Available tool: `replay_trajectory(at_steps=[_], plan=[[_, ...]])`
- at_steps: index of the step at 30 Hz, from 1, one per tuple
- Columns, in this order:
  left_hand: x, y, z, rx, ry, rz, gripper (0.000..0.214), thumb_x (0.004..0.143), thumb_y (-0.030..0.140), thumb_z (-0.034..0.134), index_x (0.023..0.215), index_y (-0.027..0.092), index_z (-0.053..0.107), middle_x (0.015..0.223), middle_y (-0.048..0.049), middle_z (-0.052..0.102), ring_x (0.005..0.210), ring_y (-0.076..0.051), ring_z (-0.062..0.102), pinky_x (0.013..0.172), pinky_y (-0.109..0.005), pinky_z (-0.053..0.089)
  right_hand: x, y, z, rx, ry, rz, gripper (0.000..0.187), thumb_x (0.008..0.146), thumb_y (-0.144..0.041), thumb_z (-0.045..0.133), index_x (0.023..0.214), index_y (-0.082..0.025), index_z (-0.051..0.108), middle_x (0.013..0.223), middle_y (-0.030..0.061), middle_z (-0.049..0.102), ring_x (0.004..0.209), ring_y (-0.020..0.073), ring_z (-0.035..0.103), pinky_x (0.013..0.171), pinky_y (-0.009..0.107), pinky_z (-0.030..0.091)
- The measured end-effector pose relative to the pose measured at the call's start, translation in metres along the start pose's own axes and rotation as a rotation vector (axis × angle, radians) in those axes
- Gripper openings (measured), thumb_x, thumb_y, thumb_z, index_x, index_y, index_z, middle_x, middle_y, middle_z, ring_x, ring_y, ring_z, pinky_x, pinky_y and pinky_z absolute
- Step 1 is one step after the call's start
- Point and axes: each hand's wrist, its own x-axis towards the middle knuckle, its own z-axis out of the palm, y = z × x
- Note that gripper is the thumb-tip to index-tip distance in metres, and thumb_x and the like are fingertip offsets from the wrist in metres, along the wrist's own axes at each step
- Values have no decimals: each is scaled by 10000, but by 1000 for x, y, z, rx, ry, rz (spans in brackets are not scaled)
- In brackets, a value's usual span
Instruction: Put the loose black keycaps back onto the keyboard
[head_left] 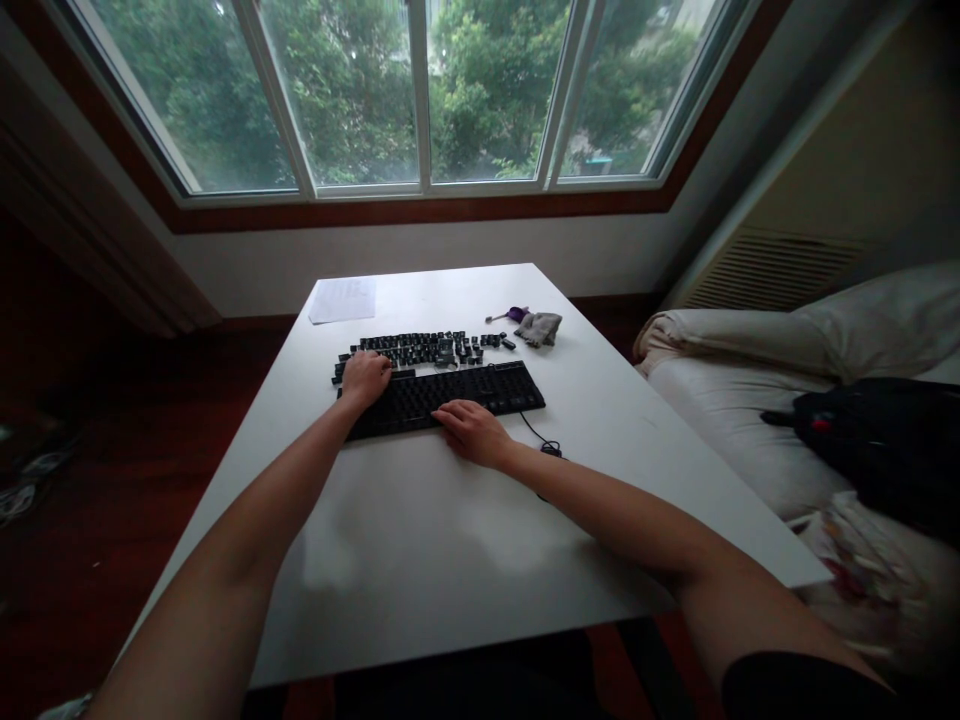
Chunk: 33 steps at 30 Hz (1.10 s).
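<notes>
A black keyboard (487, 388) lies on the white table, and its key bed looks largely bare of caps. Behind it, loose black keycaps (420, 350) are laid out in rough rows. My left hand (364, 378) is over the left end of these keycaps, at the keyboard's back left edge. Its fingers are curled together, and what they hold, if anything, is too small to make out. At the keyboard's front edge, near its middle, my right hand (474, 432) has its fingers closed against the edge, gripping it.
A grey cloth (540, 328) and a purple-handled brush (516, 314) lie at the back right of the white table (420, 560). Paper (343, 300) lies at the back left. The coiled cable (550, 448) is beside my right wrist. A sofa (705, 420) with a black bag stands right.
</notes>
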Motion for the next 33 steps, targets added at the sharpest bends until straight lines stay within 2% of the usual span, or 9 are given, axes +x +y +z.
replay_trajectory(at_steps=[4, 9, 15, 19, 23, 29, 33], plan=[[8, -7, 8, 21, -87, -5, 289, 886, 432, 556, 921, 241, 770, 983, -111, 677, 982, -296, 563, 902, -432, 452, -2, 2, 0, 1, 2, 9, 442, 877, -155, 598, 1318, -192, 602, 1251, 141, 640, 1206, 272, 556, 1038, 482, 465], [14, -11, 13, 21, -132, 2, 287, 874, 463, 580, 903, 254, 775, 986, -97, 690, 961, -277, 579, 874, -402, 465, -2, 3, 0, -11, 9, 22, 421, 889, -149, 579, 1305, -202, 612, 1256, 135, 633, 1199, 269, 557, 1020, 470, 473], [16, -6, 7, -75, -95, 37, 262, 903, 420, 545, 929, 235, 729, 1008, -80, 707, 964, -253, 602, 912, -385, 449, -4, 5, 3, -48, 1, 16, 413, 889, -156, 589, 1299, -198, 624, 1266, 128, 627, 1196, 274, 552, 1016, 457, 465], [5, 4, -3, -208, -69, 70, 271, 955, 392, 461, 958, 231, 678, 986, -67, 714, 929, -237, 623, 848, -351, 450, -2, 9, 7, -49, 13, 28, 380, 921, -122, 549, 1280, -215, 634, 1235, 118, 642, 1167, 254, 556, 996, 438, 462], [-15, 14, -14, -273, -69, 13, 326, 996, 422, 371, 972, 241, 641, 933, -54, 705, 852, -231, 631, 745, -330, 433, 5, 14, 12, -64, 22, 48, 369, 947, -88, 512, 1266, -224, 637, 1164, 100, 662, 1088, 233, 568, 958, 400, 460], [-36, 18, -22, -442, -197, 27, 367, 982, 482, 384, 870, 234, 630, 777, -15, 646, 760, -200, 591, 704, -304, 424, 14, 18, 15, -66, 22, 29, 324, 961, -108, 524, 1239, -212, 654, 1145, 98, 662, 1061, 228, 554, 937, 374, 448], [-41, 18, -23, -736, -234, -11, 371, 956, 505, 403, 907, 202, 612, 752, 2, 576, 684, -156, 521, 646, -274, 407, 21, 20, 13, -45, 4, 53, 291, 950, -115, 553, 1195, -211, 676, 1101, 97, 674, 1022, 225, 566, 911, 366, 450]])
